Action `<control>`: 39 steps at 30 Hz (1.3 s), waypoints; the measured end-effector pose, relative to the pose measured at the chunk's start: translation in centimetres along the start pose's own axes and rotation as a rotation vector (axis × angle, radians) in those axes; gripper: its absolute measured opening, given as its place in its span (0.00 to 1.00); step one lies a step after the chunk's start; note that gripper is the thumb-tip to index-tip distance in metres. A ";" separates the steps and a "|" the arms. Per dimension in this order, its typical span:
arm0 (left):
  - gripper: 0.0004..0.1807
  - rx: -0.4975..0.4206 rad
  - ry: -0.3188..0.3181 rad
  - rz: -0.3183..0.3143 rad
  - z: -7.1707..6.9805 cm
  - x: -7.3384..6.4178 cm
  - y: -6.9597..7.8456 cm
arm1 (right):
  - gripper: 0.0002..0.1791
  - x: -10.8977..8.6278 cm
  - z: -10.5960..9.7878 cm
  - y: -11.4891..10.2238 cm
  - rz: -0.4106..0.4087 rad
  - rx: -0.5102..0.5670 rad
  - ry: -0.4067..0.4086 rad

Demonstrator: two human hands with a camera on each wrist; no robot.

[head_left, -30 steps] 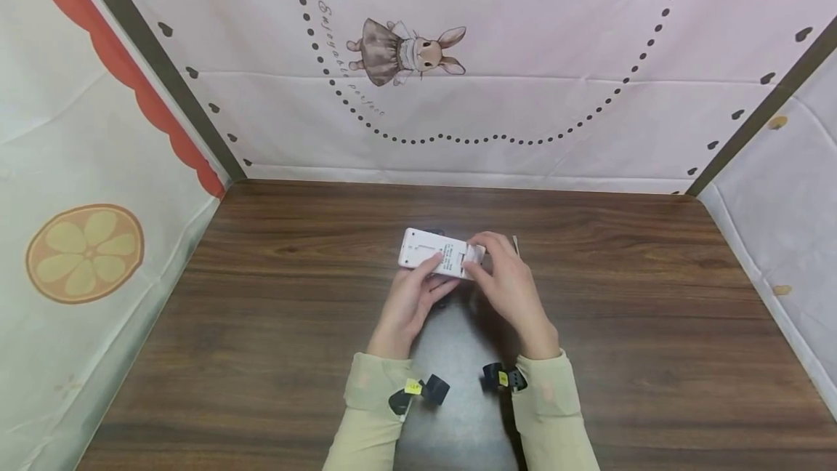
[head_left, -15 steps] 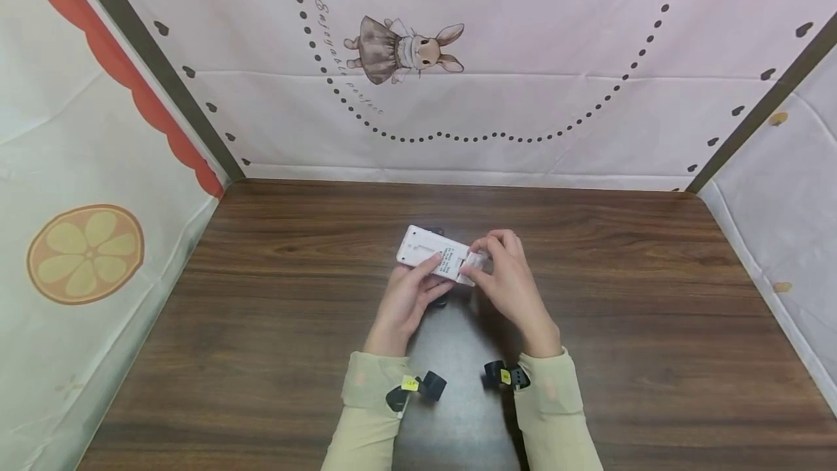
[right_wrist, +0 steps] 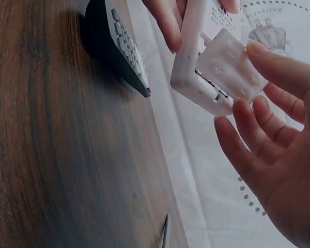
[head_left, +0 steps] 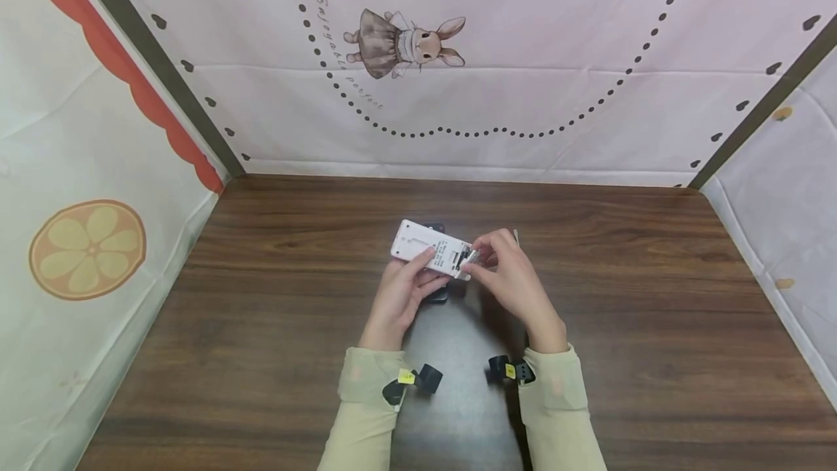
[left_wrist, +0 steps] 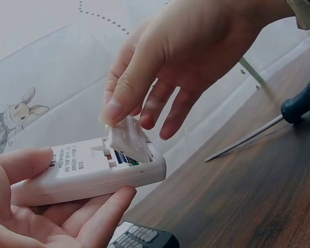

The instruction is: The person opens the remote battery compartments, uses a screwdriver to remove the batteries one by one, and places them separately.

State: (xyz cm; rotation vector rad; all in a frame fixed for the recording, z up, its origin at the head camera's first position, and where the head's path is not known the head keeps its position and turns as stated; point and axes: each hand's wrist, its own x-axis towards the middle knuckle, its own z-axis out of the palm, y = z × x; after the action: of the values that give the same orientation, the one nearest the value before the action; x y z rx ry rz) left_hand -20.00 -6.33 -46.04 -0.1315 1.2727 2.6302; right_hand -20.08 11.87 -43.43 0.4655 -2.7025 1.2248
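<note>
Gripping a white device [head_left: 423, 242] above the table [head_left: 654, 325] in the left hand [head_left: 395, 300] — pinching its tilted cover [right_wrist: 229, 67] in the right hand [head_left: 513, 282]. Partly hiding a black remote [right_wrist: 120, 51] below, near a screwdriver [left_wrist: 300, 107].

The left hand [left_wrist: 36, 227] holds a white rectangular plastic device [left_wrist: 90, 179]; the right hand [left_wrist: 183, 54] pinches its tilted white plastic cover [left_wrist: 126, 137].

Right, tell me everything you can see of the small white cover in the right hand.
The white cover is a small, roughly rectangular piece, plastic by its look, with plus-like marks on one face. The right hand pinches it, tilted, over the open compartment of the white device; whether it touches the device is unclear.
</note>
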 end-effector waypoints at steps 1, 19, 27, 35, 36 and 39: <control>0.21 -0.002 -0.001 0.000 0.0 0.0 0.0 | 0.16 0.0 0.0 0.0 0.000 0.001 0.003; 0.21 0.024 0.097 0.000 -0.4 0.1 0.4 | 0.09 -0.2 -1.1 0.6 0.006 -0.015 0.101; 0.21 -0.008 0.136 0.012 -1.3 0.0 1.1 | 0.06 -0.2 -0.9 1.5 -0.027 -0.072 0.199; 0.22 -0.006 0.140 0.014 -1.6 0.0 1.3 | 0.03 -0.1 0.2 1.9 0.004 -0.223 0.270; 0.22 -0.008 0.140 0.013 -1.6 0.0 1.3 | 0.03 -0.1 0.3 1.9 0.011 -0.233 0.274; 0.22 -0.007 0.140 0.010 -1.6 0.1 1.3 | 0.03 0.0 0.7 2.0 0.055 -0.259 0.264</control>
State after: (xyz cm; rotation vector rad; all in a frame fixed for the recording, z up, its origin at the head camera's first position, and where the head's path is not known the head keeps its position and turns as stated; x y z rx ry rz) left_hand -20.38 -8.41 -46.07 -0.3161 1.3103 2.6752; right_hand -20.74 12.58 -45.31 0.1823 -2.6062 0.8596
